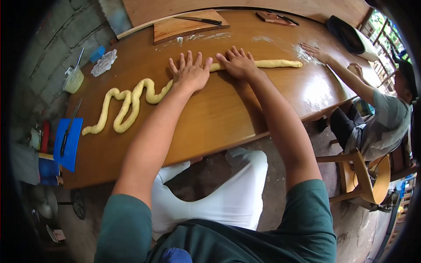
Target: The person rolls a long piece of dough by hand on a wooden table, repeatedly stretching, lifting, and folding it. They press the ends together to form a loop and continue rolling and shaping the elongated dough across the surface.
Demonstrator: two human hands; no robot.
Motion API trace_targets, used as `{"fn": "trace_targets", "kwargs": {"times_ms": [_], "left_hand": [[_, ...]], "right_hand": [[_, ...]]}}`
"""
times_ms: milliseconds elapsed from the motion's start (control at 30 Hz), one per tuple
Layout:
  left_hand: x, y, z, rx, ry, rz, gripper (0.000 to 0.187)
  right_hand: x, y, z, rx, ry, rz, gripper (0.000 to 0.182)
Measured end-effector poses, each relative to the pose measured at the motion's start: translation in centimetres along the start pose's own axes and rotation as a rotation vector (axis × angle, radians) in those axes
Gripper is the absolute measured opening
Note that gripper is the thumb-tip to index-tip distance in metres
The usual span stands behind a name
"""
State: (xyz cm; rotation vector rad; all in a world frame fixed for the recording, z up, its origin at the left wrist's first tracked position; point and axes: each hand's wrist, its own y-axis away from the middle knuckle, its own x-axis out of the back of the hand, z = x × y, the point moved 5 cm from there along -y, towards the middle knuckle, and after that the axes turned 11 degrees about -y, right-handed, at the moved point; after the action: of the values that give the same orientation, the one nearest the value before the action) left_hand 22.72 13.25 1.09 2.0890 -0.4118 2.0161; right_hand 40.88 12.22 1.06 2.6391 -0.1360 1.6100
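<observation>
A long rope of pale yellow dough (274,64) lies on the brown wooden table (210,114). Its left part winds in several loops, and its right end runs almost straight. My left hand (190,73) rests palm down on the rope, fingers spread. Farther right, my right hand (238,63) also presses flat on the dough with its fingers apart. A short stretch of dough shows between the two hands; the parts beneath the palms are hidden.
A wooden board (188,27) with a knife is at the back, a smaller board (274,18) right of it. A blue mat (68,142) with a knife lies left, near a whisk in a cup (73,81). Another person (386,114) sits right, one hand on the table.
</observation>
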Motion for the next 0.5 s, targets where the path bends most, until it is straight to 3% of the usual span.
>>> {"fn": "trace_targets", "kwargs": {"times_ms": [100,167,333,400,500], "left_hand": [[-0.5,-6.3,-1.3,0.119,0.070,0.106,0.075],[-1.1,-9.3,-1.8,0.098,0.043,0.177,0.074],[-1.1,-14.6,-2.5,-0.053,0.001,0.445,0.066],[-1.6,-14.6,-2.5,-0.080,0.008,0.409,0.067],[-1.6,-12.3,-1.9,-0.047,-0.016,0.294,0.069]], "right_hand": [[0.4,-6.3,0.8,-0.038,-0.019,0.100,0.098],[0.3,-9.2,1.5,-0.019,-0.031,0.239,0.091],[1.1,-13.0,1.6,0.092,-0.019,0.263,0.079],[1.7,-12.6,1.5,0.083,-0.009,0.299,0.075],[0.5,-11.5,1.6,0.080,0.030,0.147,0.071]]}}
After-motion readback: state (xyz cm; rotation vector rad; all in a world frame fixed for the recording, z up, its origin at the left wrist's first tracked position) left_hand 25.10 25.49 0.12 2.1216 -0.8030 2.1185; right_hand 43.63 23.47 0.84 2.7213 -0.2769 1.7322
